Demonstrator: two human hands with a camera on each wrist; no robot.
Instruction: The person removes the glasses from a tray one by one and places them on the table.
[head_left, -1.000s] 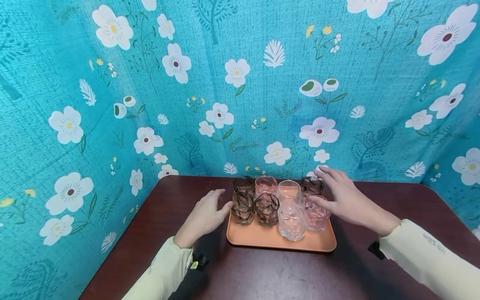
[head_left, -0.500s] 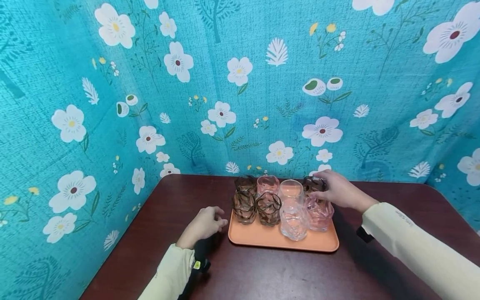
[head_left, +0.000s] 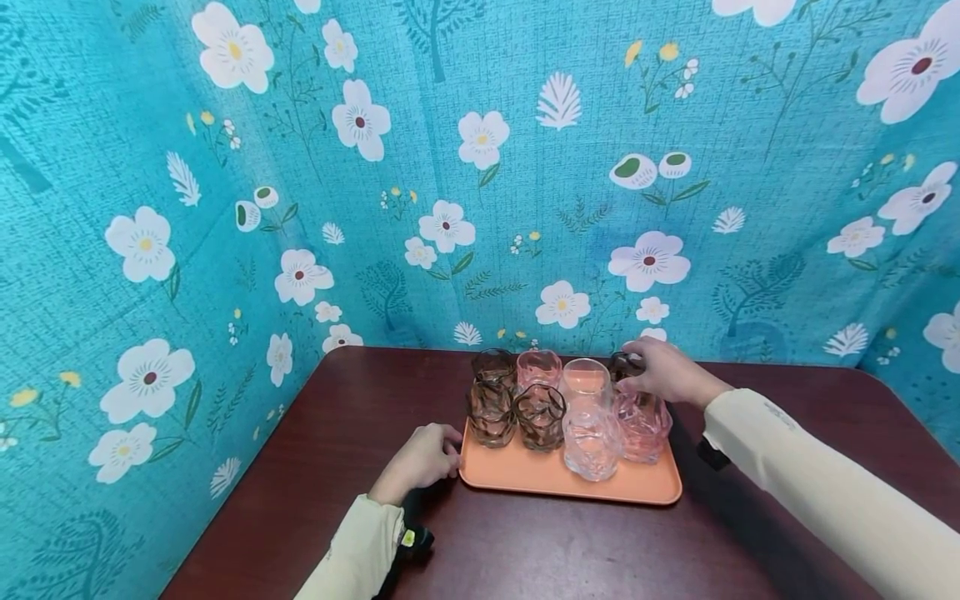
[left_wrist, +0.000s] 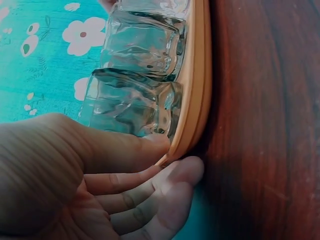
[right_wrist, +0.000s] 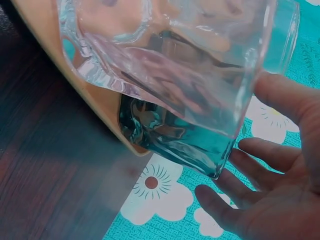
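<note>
On an orange tray (head_left: 555, 481) stand several wavy drinking glasses: dark ones at the left, including a front-left dark glass (head_left: 491, 421), a clear glass (head_left: 592, 450), and a pink glass (head_left: 645, 433) at front right. My left hand (head_left: 426, 457) grips the tray's left edge; in the left wrist view its thumb lies at the rim and its fingers curl below the corner. At back right, my right hand (head_left: 667, 371) surrounds a dark glass (head_left: 624, 367), thumb and fingers apart. The right wrist view shows its fingertips (right_wrist: 240, 152) right at that glass's rim.
The tray rests on a dark brown wooden table (head_left: 525, 550). Close behind the table hangs a turquoise flowered cloth (head_left: 360, 283), which also covers the left side. A back pink glass (head_left: 538, 367) and a back clear glass (head_left: 587, 379) stand close to their neighbours.
My left hand has come down to the tray's left edge and its fingers have curled. My right hand has moved left and in over the back-right dark glass. The glasses stay in place.
</note>
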